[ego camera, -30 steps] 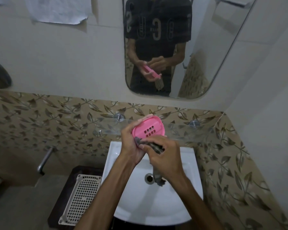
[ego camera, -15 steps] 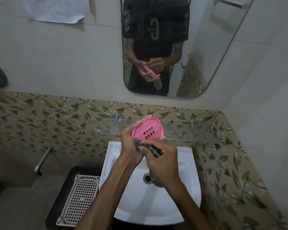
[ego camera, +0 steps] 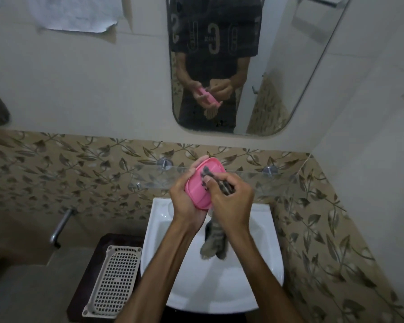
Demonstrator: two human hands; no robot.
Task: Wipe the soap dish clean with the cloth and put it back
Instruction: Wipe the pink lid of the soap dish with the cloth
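Note:
My left hand (ego camera: pixel 187 201) grips a pink oval soap dish (ego camera: pixel 200 183) from below and the left, holding it tilted above the white sink (ego camera: pixel 261 264). My right hand (ego camera: pixel 231 199) holds a dark grey cloth (ego camera: pixel 214 243), its fingers curled round it. It presses the cloth's top end onto the dish's inner face, covering the drain slots. The rest of the cloth hangs down below my right hand over the basin.
A glass shelf (ego camera: pixel 254 180) on metal pegs runs along the leaf-patterned tiles behind the dish. A mirror (ego camera: pixel 278 66) hangs above. A white perforated tray (ego camera: pixel 114 280) sits on a dark stand left of the sink. A metal tap (ego camera: pixel 61 224) sticks out at the left.
My right hand has moved the cloth up from the dish's lower edge onto its middle, covering the slots. The dish has tilted slightly and the cloth's tail now hangs lower.

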